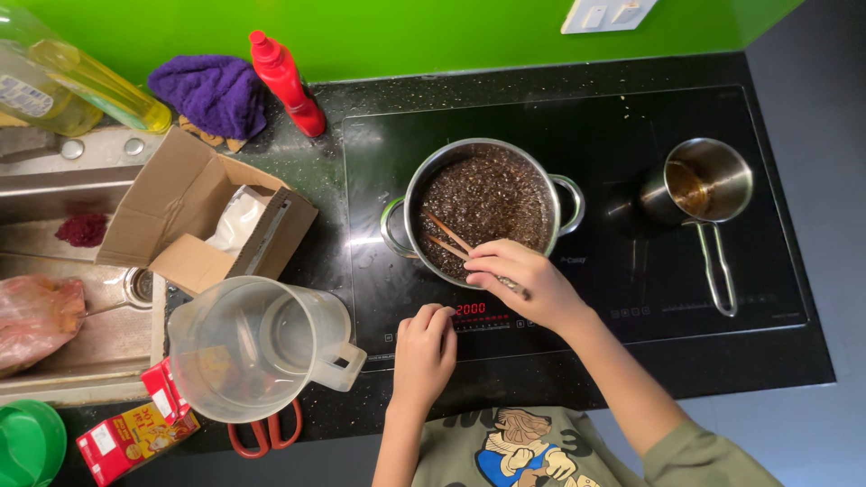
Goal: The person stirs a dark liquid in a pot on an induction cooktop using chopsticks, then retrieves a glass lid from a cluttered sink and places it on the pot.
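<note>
**A:** What was the right hand (519, 275) doing at that point?

**B:** It was closed around a pair of chopsticks (448, 236), held at the near rim of the pot (483, 209). Their tips pointed away from the hand, up and to the left, into the dark, bubbling contents. The pot stood just beyond the knuckles, on the black cooktop (577, 117).

**A:** And the left hand (424, 352)?

**B:** It held nothing. Its fingers were curled down, with the fingertips touching the control strip (478, 316) at the near edge of the cooktop, just beside the lit red digits and directly below the right hand.

**A:** So which step would you call it?

**B:** Stirring while adjusting the heat, as I judged it.

**A:** What did the next move call for?

**B:** Probably a light, exact press on the controls, while the chopsticks stayed steady and the wrist kept off the hot rim.

**A:** Anything close by?

**B:** A clear plastic jug (257, 347) stood just left of the left hand, an open cardboard box (194, 212) beyond it. A small saucepan (708, 180) sat well off to the right.
</note>
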